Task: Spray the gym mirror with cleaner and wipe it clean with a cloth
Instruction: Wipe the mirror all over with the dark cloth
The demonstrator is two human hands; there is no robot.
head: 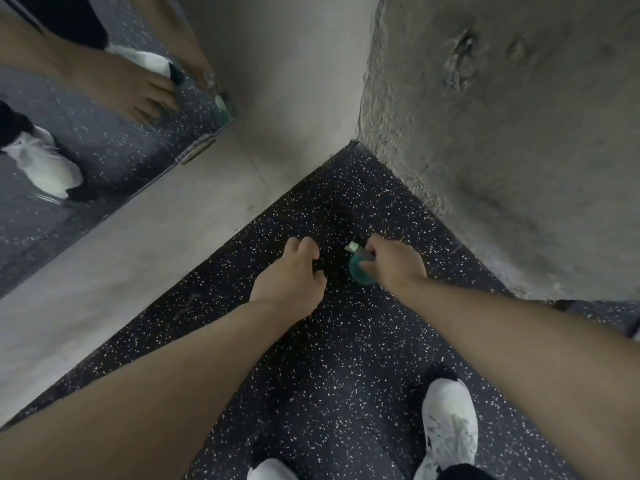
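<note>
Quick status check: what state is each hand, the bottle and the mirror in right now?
Right hand: fingers curled round the spray bottle's top.
Spray bottle: green, upright, low by the floor.
Left hand: fingers loosely curled, holding nothing.
Mirror: streaked near its lower edge.
</note>
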